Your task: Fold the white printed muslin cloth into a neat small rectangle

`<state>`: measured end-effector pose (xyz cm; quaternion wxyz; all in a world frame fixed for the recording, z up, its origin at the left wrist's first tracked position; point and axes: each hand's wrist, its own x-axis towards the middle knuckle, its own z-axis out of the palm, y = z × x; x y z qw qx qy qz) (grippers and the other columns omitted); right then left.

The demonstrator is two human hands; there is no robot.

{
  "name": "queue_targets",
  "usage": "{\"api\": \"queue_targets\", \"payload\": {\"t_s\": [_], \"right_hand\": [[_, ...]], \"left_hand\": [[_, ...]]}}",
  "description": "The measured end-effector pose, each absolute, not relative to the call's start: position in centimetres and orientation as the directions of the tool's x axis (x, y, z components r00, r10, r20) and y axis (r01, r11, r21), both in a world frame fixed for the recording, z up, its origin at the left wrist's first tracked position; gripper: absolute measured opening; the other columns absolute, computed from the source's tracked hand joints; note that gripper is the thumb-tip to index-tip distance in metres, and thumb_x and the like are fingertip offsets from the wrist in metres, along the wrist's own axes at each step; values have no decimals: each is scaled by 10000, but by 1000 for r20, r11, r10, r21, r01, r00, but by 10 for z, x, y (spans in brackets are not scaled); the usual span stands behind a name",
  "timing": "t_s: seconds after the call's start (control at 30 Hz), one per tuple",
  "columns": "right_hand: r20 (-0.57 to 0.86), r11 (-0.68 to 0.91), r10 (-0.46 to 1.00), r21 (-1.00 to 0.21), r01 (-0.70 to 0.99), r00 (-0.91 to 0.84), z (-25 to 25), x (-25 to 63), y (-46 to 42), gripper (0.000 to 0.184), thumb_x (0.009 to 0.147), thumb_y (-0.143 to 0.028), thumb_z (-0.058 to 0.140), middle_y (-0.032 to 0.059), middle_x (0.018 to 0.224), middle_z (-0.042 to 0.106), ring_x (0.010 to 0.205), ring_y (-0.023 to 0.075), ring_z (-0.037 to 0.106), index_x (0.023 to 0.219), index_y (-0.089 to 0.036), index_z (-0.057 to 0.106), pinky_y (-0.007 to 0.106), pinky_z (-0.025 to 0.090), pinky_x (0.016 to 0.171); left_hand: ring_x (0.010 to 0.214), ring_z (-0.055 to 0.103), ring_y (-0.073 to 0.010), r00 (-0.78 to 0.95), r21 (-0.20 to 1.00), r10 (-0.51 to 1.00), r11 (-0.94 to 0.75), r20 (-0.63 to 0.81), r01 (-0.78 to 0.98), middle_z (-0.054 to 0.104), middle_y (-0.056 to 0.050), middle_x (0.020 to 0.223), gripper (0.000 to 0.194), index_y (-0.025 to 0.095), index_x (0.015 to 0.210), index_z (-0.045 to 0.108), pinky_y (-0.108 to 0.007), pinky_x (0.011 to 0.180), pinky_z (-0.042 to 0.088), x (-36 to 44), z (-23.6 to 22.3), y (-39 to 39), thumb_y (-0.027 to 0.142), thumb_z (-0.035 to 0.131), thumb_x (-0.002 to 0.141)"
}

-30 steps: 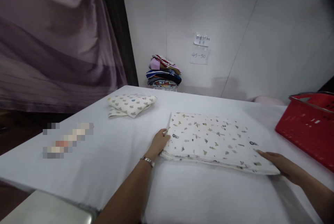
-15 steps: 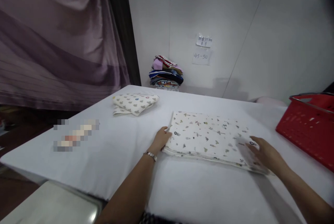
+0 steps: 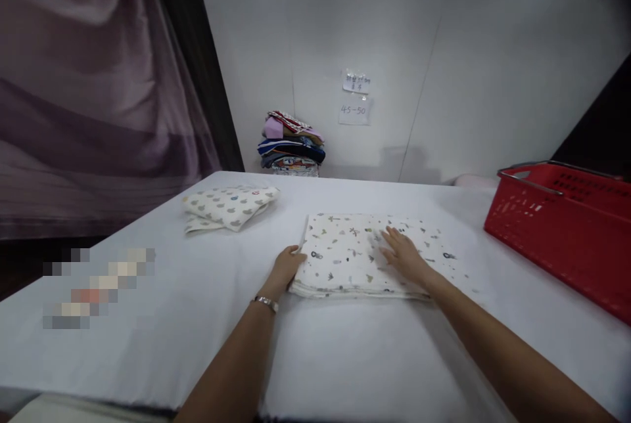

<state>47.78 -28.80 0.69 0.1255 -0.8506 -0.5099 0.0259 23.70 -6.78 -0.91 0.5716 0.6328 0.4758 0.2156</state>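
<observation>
A white cloth (image 3: 340, 265) printed with small plants and animals lies folded into a layered rectangle in front of me. My left hand (image 3: 286, 268), with a metal bracelet at its wrist, is closed on the cloth's left edge, thumb uppermost. Fingers spread, my right hand (image 3: 405, 257) rests palm down over the middle of the cloth and holds nothing. Farther back on the left sits a second cloth (image 3: 231, 205), cream with grey-green shapes, loosely folded.
All this lies on a white-covered table (image 3: 315, 357). A red basket (image 3: 557, 232) with a metal handle stands at the right. Behind the table is a pile of folded textiles (image 3: 292, 147), near paper notes (image 3: 355, 110) on the wall. A pixelated item (image 3: 98, 288) lies left.
My right hand has moved left from the cloth's right end to its middle, its fingers spread. My left hand stays at the left edge. The view has turned slightly right.
</observation>
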Motion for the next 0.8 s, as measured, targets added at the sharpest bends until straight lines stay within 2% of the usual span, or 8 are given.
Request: {"api": "queue_targets", "payload": {"t_s": [0.27, 0.33, 0.47, 0.53, 0.6, 0.7, 0.73, 0.8], "right_hand": [[27, -503, 854, -215, 837, 520, -22, 469, -229, 512, 939, -325, 283, 108, 1507, 229, 1390, 253, 150, 1413, -136, 325, 477, 115, 1100], [42, -483, 852, -319, 815, 521, -28, 471, -230, 497, 930, -313, 316, 118, 1500, 245, 1387, 259, 155, 1390, -131, 365, 480, 84, 1102], [86, -364, 828, -668, 649, 554, -26, 477, -231, 442, 848, -255, 480, 136, 1466, 319, 1385, 269, 162, 1272, -134, 514, 487, 29, 1108], [100, -327, 802, -751, 573, 589, -20, 478, -230, 438, 835, -269, 497, 123, 1454, 347, 1378, 257, 194, 1257, -155, 530, 473, 89, 1113], [114, -294, 775, -805, 515, 622, -12, 477, -230, 447, 872, -333, 435, 95, 1429, 395, 1338, 221, 304, 1291, -189, 499, 428, 233, 1087], [110, 14, 730, -989, 147, 675, -1, 480, -240, 449, 868, -433, 443, 71, 1292, 552, 1151, 197, 530, 1261, -229, 516, 368, 428, 941], [93, 162, 715, -986, -34, 693, 2, 484, -247, 438, 843, -447, 486, 69, 1215, 608, 1075, 200, 579, 1217, -227, 546, 360, 460, 891], [36, 373, 696, -872, -318, 717, 4, 497, -267, 385, 801, -447, 548, 59, 1039, 685, 952, 209, 631, 1103, -214, 600, 357, 491, 821]], "left_hand": [[669, 635, -143, 478, 944, 816, 248, -326, 219, 672, -103, 899, 520, 77, 1233, 489, -235, 609, 501, 237, 13, -77, 121, 638, 737], [653, 630, -137, 494, 950, 813, 235, -308, 206, 673, -85, 858, 523, 84, 1240, 486, -234, 608, 498, 242, 24, -78, 121, 637, 740], [651, 620, -131, 573, 975, 799, 73, -183, 208, 673, -72, 823, 506, 88, 1230, 496, -224, 606, 482, 267, 63, -83, 120, 618, 740], [648, 612, -125, 641, 978, 761, -42, -103, 207, 671, -70, 835, 499, 96, 1221, 504, -215, 600, 471, 288, 88, -90, 133, 610, 735], [630, 598, -115, 719, 970, 694, -153, -32, 191, 669, -75, 874, 503, 106, 1218, 504, -208, 581, 457, 315, 113, -102, 142, 601, 726], [551, 545, -89, 812, 926, 582, -327, 39, 190, 661, -86, 912, 536, 109, 1238, 484, -194, 507, 407, 365, 140, -129, 149, 586, 714], [529, 529, -84, 842, 899, 538, -389, 45, 201, 661, -86, 914, 554, 115, 1249, 476, -191, 487, 388, 383, 144, -141, 154, 587, 707], [535, 534, -91, 894, 840, 446, -497, 32, 218, 664, -83, 910, 587, 133, 1256, 476, -191, 482, 375, 419, 144, -169, 163, 606, 685]]}}
